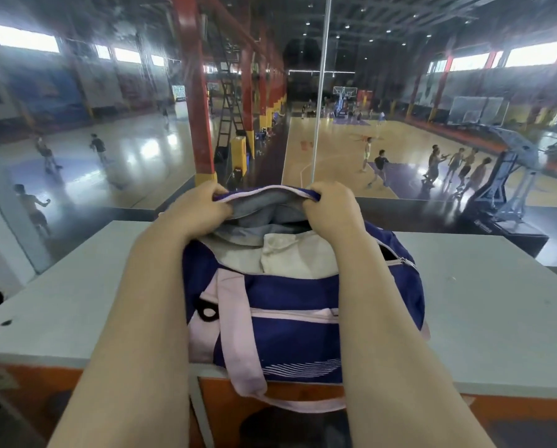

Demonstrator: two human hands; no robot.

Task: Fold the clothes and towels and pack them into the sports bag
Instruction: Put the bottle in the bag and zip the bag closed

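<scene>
**Both hands on the bag's far lip**

While the left hand (203,208) and right hand (330,210) each pinch the far edge of the opening, the sports bag (290,318) sits directly below them on the table (481,305), long axis left-right, folded white cloth (287,253) inside; neither hand is nearer.

indoor sports hall | bball courts (351,156), hoops (345,91), players (380,163) below

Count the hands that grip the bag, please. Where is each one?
2. The left hand grips the far rim of the bag on the left of the opening; the right hand grips the same rim on the right. None seems hidden.
</scene>
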